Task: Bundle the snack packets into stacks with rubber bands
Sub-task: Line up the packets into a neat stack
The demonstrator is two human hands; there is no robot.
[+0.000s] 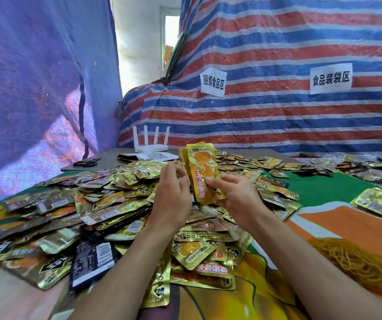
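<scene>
The heap (81,204) of loose packets fills the near, left and middle of the table. It looks glossy and loosely piled, so if your forearms drag across it, I judge packets could slide off the near edge. Your right hand (238,199) grips a thin stack (205,174) upright above the heap's middle, with the thumb across the front. The foil faces look slick, so a slack pinch could let them fan out or drop back into the heap. Your left hand (173,192) sits just left of the stack, fingers curled toward its edge; I cannot tell whether it grips or only touches. No band shows on the stack. The bands (358,269) lie tangled at near right, well apart from both hands. Reaching for them would leave the stack in a one-handed pinch, and pulling one could drag out several

A striped tarp (277,112) closes the far and right sides and a blue tarp (35,88) the left, with a bright gap (171,31) between them. A green and orange cloth (324,190) covers the table. Two white signs (331,78) hang on the striped tarp. At the far edge stand a white router (150,144) and a printed sheet (160,156), with scissors (86,162) to their left
</scene>
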